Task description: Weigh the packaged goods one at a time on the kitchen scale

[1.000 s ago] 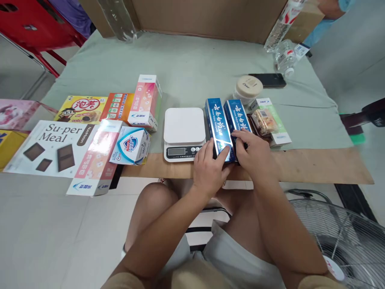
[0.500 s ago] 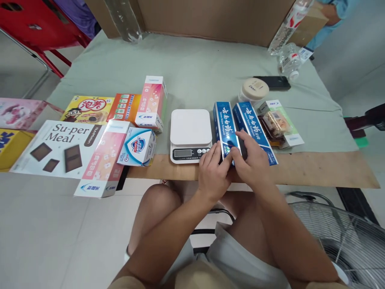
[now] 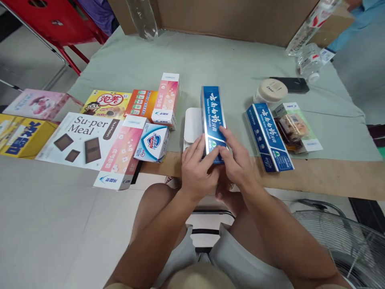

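Note:
Both my hands grip a long blue toothpaste box (image 3: 213,112) by its near end. My left hand (image 3: 197,170) is closed along the box's left side, and my right hand (image 3: 237,158) pinches the right side. The box covers the right part of a white kitchen scale (image 3: 193,122); whether it rests on the scale I cannot tell. My left fingers lie over the scale's front, hiding its display. A second blue toothpaste box (image 3: 264,132) lies on the table to the right of my right hand.
At left lie a Safeguard soap box (image 3: 152,141), pink boxes (image 3: 165,96), a white Super Meal box (image 3: 78,140) and several others. A Dove jar (image 3: 270,91), a phone (image 3: 290,84), packaged food (image 3: 292,126) and plastic bottles (image 3: 309,62) are at right. A fan (image 3: 339,237) stands below.
The held toothpaste box has moved left, from beside the scale to over its right part, and both hands moved with it. The camera view has shifted somewhat.

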The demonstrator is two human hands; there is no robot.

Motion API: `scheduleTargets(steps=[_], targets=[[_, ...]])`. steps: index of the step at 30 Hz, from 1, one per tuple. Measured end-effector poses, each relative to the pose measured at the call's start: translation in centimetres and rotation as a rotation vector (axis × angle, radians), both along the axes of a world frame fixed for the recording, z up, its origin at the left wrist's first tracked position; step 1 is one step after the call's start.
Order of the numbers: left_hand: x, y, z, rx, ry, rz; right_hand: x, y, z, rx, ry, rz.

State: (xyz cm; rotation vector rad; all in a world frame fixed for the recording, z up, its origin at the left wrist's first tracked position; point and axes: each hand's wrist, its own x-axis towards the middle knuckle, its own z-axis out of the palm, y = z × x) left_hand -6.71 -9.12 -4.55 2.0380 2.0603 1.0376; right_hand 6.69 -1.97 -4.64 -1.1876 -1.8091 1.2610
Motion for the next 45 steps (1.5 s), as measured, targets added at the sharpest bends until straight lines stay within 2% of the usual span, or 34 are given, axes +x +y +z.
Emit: scheduleTargets(steps=[4, 6, 8, 10, 12, 14, 19, 23, 26, 28, 30, 34, 39, 45], targets=[[-1.5, -0.6, 0.2, -0.1, -0.04, 0.012, -1.7, 0.0, -0.5, -0.024, -0.02, 0.032], [-1.9, -0.7, 0.2, -0.109, -0.101, 0.015, -1.6, 0.0, -0.6, -0.011, -0.033, 0.004], [-2.2, -0.7, 0.0, -0.087, -0.179, 0.073, -1.3, 0.1, -0.8, -0.035, -0.043, -0.049], [-2.5, -0.7, -0.4, -0.095, -0.294, 0.177, -1.0, 0.4, -1.2, -0.136, -0.039, -0.101], [-2.8, -0.7, -0.9, -0.18, -0.446, 0.262, -1.0, 0.6, -1.7, -0.263, -0.016, -0.127], [-3.0, -0.6, -1.1, -0.277, -0.568, 0.27, -1.2, 0.8, -2.1, -0.333, 0.032, -0.13], [-3.2, -0.1, -0.5, -0.369, -0.63, 0.187, -0.8, 0.3, -2.3, -0.369, 0.097, -0.098], [-2.6, 0.5, 0.0, -0.488, -0.646, 0.086, 1.1, -0.2, -2.3, -0.279, 0.024, -0.121], [-1.9, 0.9, -0.3, -0.53, -0.595, 0.003, 2.7, -0.1, -2.2, -0.235, 0.008, -0.155], [-1.4, 1.1, -0.6, -0.505, -0.536, -0.027, 3.4, 0.1, -1.7, -0.206, -0.049, -0.199], [-0.9, 1.2, -0.8, -0.408, -0.459, -0.046, 3.8, 0.1, -0.8, -0.127, -0.133, -0.231], [0.4, 0.8, -0.4, -0.207, -0.358, -0.174, 3.5, -0.5, 1.0, 0.023, -0.229, -0.162], [1.2, 0.4, -0.5, -0.173, -0.462, -0.29, 2.0, -0.7, 2.0, -0.029, -0.274, -0.023], [0.8, 0.6, -0.4, -0.158, -0.57, -0.354, 1.4, -0.6, 1.7, 0.004, -0.219, -0.107]])
